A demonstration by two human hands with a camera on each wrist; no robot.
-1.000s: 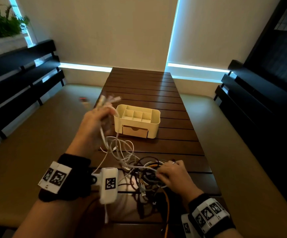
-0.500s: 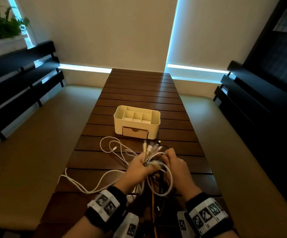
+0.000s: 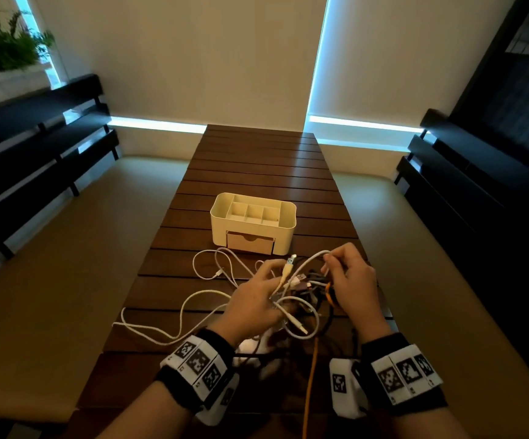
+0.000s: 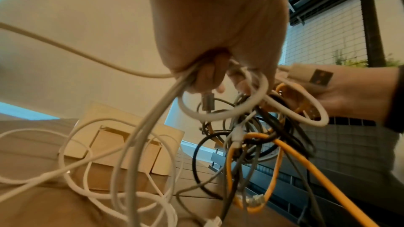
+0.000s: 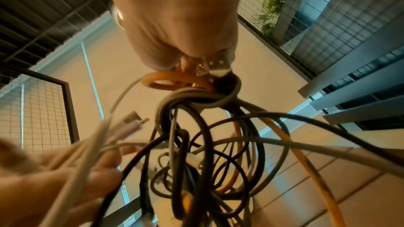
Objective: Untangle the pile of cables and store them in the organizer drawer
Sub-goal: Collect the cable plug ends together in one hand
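Observation:
A tangle of cables (image 3: 304, 296), white, dark and orange, hangs between my two hands just above the wooden table (image 3: 256, 160). My left hand (image 3: 266, 289) grips a bunch of white cables (image 4: 196, 82), and a USB plug (image 3: 291, 259) sticks up from them. My right hand (image 3: 336, 267) pinches a white cable loop and holds the dark and orange strands (image 5: 172, 82). The cream organizer (image 3: 222, 229) stands just beyond the hands. Its drawer (image 3: 250, 243) is closed. Loose white loops (image 3: 193, 299) trail left on the table.
An orange cable (image 3: 310, 375) runs back towards me between my wrists. Cushioned benches (image 3: 50, 280) flank the table on both sides, with dark slatted backs (image 3: 19, 147) behind them. The table's far half lies beyond the organizer.
My left hand came down from beside the organizer with the white cables and joined the right at the tangle. Both hands have since lifted the tangle, and the right now pinches a white loop.

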